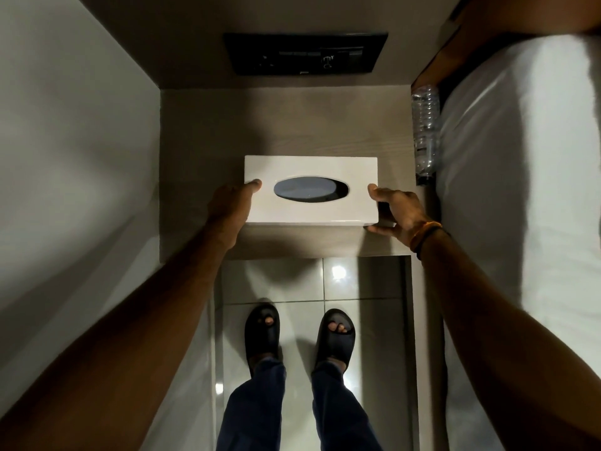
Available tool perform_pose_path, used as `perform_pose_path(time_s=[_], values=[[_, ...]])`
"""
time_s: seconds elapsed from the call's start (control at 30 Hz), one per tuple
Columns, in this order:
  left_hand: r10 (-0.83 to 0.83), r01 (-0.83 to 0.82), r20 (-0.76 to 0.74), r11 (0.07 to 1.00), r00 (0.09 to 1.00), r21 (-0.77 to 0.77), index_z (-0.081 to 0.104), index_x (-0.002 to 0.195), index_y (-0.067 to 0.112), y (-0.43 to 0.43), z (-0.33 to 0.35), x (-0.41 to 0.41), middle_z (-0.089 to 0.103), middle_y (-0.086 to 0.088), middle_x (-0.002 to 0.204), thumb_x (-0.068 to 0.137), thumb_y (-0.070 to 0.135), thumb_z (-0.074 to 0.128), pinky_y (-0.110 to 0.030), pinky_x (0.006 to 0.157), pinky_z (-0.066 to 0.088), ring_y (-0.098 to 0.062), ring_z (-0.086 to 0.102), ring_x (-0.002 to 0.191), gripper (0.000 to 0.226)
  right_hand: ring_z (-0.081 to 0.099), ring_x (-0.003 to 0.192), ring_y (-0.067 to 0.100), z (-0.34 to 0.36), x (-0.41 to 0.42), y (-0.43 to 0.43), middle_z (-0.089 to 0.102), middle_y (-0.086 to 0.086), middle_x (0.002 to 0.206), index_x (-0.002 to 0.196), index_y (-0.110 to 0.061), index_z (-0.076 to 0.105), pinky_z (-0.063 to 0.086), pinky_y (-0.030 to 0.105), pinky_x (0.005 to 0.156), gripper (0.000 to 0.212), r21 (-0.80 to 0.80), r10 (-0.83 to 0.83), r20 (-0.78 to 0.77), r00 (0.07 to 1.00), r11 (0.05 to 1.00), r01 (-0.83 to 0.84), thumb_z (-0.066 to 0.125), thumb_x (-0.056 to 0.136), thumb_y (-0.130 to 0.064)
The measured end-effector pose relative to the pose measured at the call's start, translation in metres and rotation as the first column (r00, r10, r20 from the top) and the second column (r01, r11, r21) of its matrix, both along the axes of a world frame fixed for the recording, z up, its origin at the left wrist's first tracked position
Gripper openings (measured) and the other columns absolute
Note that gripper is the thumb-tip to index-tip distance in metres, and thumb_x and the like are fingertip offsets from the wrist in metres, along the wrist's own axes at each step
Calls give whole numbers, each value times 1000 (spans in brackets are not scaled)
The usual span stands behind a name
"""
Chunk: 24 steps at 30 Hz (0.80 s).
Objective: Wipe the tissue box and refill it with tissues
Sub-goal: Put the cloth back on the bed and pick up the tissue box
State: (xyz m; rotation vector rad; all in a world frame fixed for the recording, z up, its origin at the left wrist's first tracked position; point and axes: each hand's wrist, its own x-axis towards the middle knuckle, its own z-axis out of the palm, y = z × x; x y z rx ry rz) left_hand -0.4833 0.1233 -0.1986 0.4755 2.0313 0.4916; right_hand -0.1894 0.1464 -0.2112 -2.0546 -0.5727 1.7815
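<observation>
A white rectangular tissue box with a dark oval opening on top sits on a wooden bedside shelf, near its front edge. No tissue shows through the opening. My left hand grips the box's left end, thumb on the top face. My right hand grips the right end, thumb on top and fingers under the lower corner. An orange and black band circles my right wrist.
A clear plastic water bottle lies at the shelf's right edge against a white bed. A black switch panel is on the wall behind. A grey wall closes the left side. My sandalled feet stand on glossy tiles below.
</observation>
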Motion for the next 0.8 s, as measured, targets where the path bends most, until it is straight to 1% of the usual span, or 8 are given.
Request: perform_pose_path(time_s=[0.1,0.2,0.33,0.47,0.53,0.63,0.73,0.8], values=[[0,0,38,1000,999,10,59,135,15,0,0,0,60,-8,115,92,52,64,-46,106,48,-33,56,112,57,71,103,29,2,2,4,75,10,110,105,-16,70,60,49,90,21,0,33,5,999,999,-33,72,92,-33],[9,-13,92,999,996,42,58,136,14,-1,3,-1,52,-1,105,96,45,64,-42,101,46,-27,50,103,51,72,99,27,3,2,3,76,7,103,103,-20,71,59,42,86,17,25,43,12,999,999,-43,71,93,-33],[18,-27,134,998,991,62,58,134,15,0,8,-4,50,3,99,96,41,65,-37,90,41,-22,47,96,48,71,100,27,6,3,-1,76,9,108,108,-21,71,58,41,84,18,29,62,-18,998,998,-62,69,94,-32],[-1,-7,162,999,987,54,54,105,23,2,16,-4,51,6,85,97,37,64,-33,85,36,-11,48,74,19,69,100,27,11,7,-2,75,6,104,107,-23,69,56,43,89,14,17,87,-47,995,996,-87,64,97,-32],[-32,26,156,999,987,41,53,88,20,1,17,-6,52,7,81,97,38,64,-33,82,36,-9,47,72,23,68,99,27,15,8,0,73,6,103,104,-23,67,55,44,91,12,2,106,-49,993,994,-106,64,97,-32],[-54,52,147,999,988,17,53,75,22,-4,15,-11,56,5,81,96,40,65,-34,75,38,-12,51,74,30,66,104,30,17,7,1,71,11,112,111,-19,66,55,44,89,25,-23,140,-35,990,990,-141,66,94,-37],[-41,41,149,999,988,7,58,76,21,-12,9,-15,63,5,83,92,40,69,-35,79,43,-18,59,79,28,65,111,33,18,7,-3,69,14,120,124,-16,63,56,43,87,56,-54,151,-32,988,987,-152,74,80,-48],[-38,37,142,999,989,5,60,76,21,-15,4,-18,65,6,83,90,39,72,-35,78,47,-18,61,80,26,65,111,34,19,8,-5,71,13,117,126,-15,62,56,46,91,54,-64,159,-38,987,985,-161,72,85,-48]])
